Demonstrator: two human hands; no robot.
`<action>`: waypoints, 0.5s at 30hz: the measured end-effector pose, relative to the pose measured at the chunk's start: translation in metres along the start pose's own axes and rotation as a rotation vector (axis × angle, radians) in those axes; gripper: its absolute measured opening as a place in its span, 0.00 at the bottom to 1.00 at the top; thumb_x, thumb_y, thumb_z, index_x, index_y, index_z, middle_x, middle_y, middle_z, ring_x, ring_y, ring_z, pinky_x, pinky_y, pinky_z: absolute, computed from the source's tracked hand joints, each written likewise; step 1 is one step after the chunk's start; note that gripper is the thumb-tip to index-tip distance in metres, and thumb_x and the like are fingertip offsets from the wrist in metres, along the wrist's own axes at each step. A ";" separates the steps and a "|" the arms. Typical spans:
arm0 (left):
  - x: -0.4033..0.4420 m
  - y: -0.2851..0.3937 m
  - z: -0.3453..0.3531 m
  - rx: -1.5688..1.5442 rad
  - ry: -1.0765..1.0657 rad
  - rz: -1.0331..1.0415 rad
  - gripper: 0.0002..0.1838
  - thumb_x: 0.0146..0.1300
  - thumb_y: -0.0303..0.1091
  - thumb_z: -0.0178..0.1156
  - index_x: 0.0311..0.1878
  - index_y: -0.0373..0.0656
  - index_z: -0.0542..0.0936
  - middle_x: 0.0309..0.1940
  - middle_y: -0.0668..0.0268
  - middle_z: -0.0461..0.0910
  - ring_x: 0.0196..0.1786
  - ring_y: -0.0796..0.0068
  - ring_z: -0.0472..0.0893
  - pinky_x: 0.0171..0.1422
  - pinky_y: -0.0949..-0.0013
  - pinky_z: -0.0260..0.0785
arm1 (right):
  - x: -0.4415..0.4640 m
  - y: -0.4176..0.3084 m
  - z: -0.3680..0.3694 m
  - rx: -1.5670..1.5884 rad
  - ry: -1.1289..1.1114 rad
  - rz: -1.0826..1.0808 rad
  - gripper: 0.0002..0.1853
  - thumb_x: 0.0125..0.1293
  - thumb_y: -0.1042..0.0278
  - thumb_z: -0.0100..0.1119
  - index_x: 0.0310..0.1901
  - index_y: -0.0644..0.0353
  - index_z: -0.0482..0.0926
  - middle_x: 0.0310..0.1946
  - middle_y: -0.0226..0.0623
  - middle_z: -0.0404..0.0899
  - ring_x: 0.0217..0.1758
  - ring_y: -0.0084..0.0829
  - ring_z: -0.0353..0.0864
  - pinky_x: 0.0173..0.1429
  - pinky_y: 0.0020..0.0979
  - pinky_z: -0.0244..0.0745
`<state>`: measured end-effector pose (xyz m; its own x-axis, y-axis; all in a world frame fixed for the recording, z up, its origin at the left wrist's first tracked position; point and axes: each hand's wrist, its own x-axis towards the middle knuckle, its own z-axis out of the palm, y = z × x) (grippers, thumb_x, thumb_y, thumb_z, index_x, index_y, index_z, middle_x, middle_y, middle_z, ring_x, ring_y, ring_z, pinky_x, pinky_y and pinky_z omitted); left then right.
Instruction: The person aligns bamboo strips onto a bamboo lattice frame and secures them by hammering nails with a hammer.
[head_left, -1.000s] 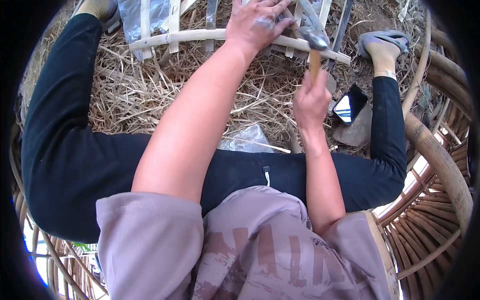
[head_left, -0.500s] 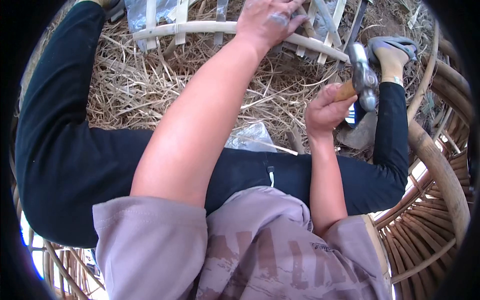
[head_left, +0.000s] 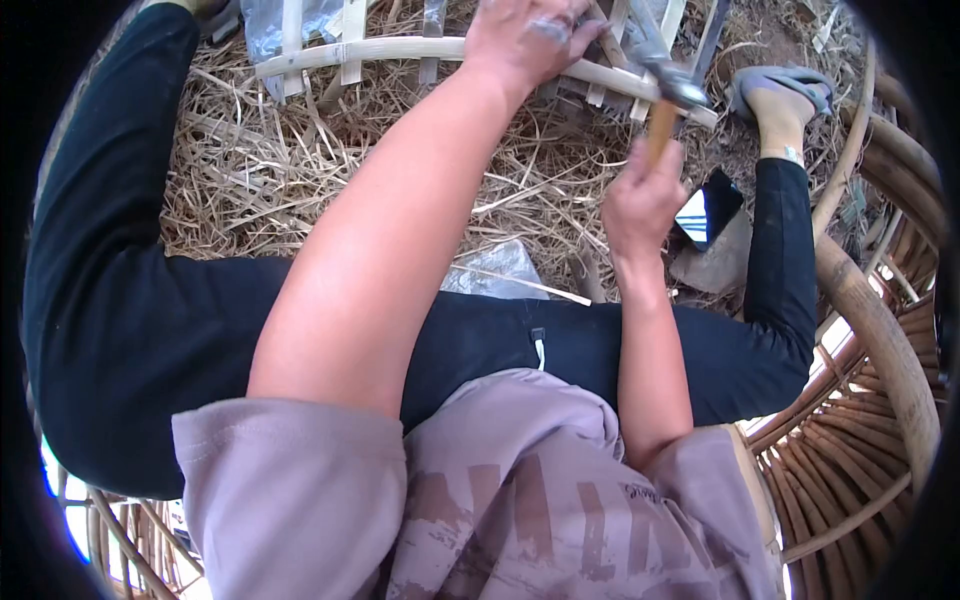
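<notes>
My right hand (head_left: 643,208) is wrapped round the wooden handle of a hammer (head_left: 675,85). The slightly blurred hammer head is over the right end of a curved pale wooden strip (head_left: 400,48). At the top edge, my left hand (head_left: 520,42) rests over this strip, its thumb and fingers drawn together near a brown stick (head_left: 610,45). What the fingers grip is hidden. Grey smears mark the back of this hand. Several flat slats (head_left: 353,42) cross the curved strip.
Dry straw (head_left: 260,170) covers the ground. Clear plastic (head_left: 497,270) lies by my lap. A dark, shiny phone-like object (head_left: 705,212) rests on a stone (head_left: 715,262) near my sandalled foot (head_left: 780,100). Curved poles (head_left: 880,330) and woven sticks stand at the right.
The hammer first swung back, down and right, away from the strip, then came up and left over the strip's right end. My left hand stayed near the brown stick.
</notes>
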<state>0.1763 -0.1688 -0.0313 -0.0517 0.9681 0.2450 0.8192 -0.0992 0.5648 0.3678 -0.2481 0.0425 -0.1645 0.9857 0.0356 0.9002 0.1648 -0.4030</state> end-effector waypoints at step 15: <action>-0.002 -0.003 0.000 -0.042 0.009 0.005 0.25 0.77 0.45 0.54 0.71 0.48 0.79 0.79 0.67 0.69 0.85 0.60 0.59 0.88 0.39 0.38 | -0.005 -0.012 0.005 0.181 0.087 0.019 0.11 0.80 0.64 0.55 0.46 0.65 0.75 0.27 0.50 0.84 0.25 0.43 0.84 0.32 0.42 0.76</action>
<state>0.1740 -0.1701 -0.0339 -0.0528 0.9657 0.2544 0.7950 -0.1135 0.5959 0.3556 -0.2557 0.0433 -0.1054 0.9892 0.1017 0.8145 0.1446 -0.5619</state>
